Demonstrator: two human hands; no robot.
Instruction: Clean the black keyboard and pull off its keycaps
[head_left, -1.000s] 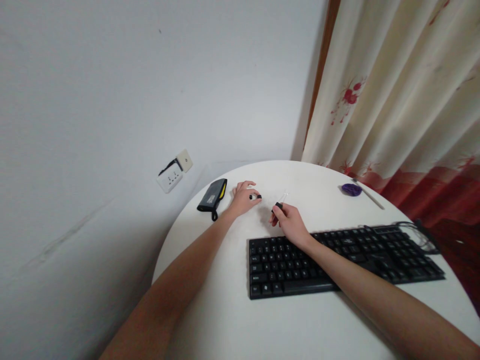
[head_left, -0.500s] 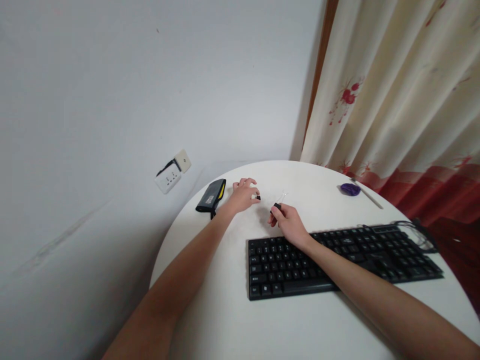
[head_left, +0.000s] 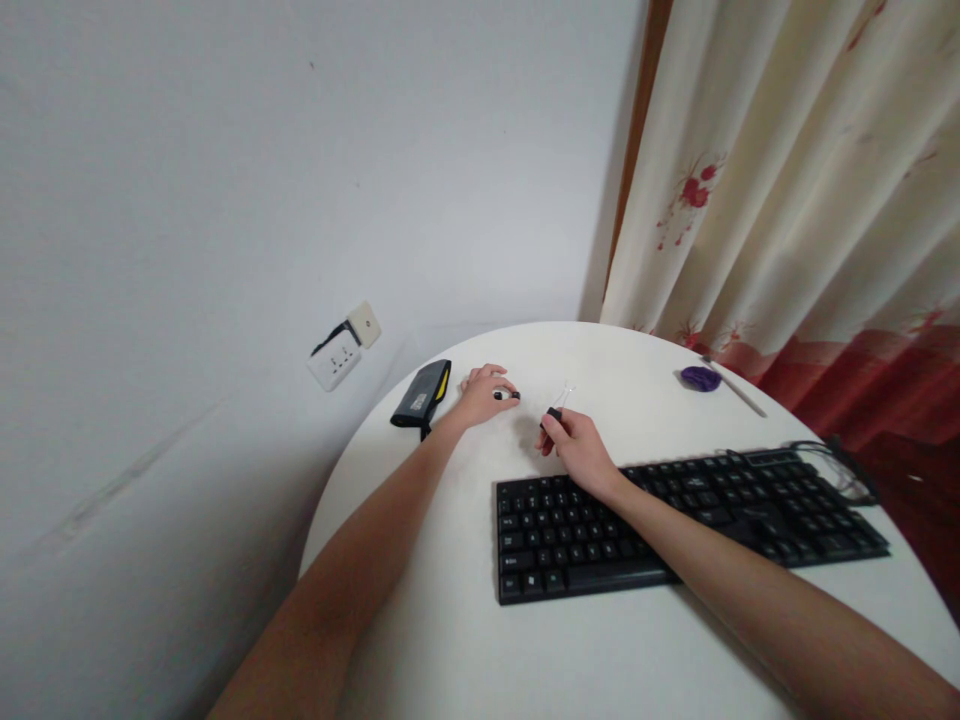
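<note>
Head view: your right hand point(head_left: 583, 444) pinches a black clip point(head_left: 553, 415) between thumb and fingers, its thin wire handles point(head_left: 568, 390) pointing up and away from you, over the white table point(head_left: 420, 620). Your left hand point(head_left: 477, 402) is just across from it, the two hands apart, with your thumb and forefinger curved toward each other around a gap. A small black piece point(head_left: 516, 396) sits at those fingertips, and another dark bit point(head_left: 498, 396) shows inside the curve; you cannot tell from here whether the left fingers press on either one. Just left of that hand you have a dark grey pouch point(head_left: 420, 395) with a yellow patch. Your right forearm crosses over the black keyboard point(head_left: 555, 545), whose cable point(head_left: 836, 465) is bunched at its far right corner. Farther right, a purple item point(head_left: 700, 378) lies beside a pale stick point(head_left: 739, 390). Beyond the table you face a wall socket point(head_left: 335, 361) on the left and a flowered curtain point(head_left: 810, 200) on the right
</note>
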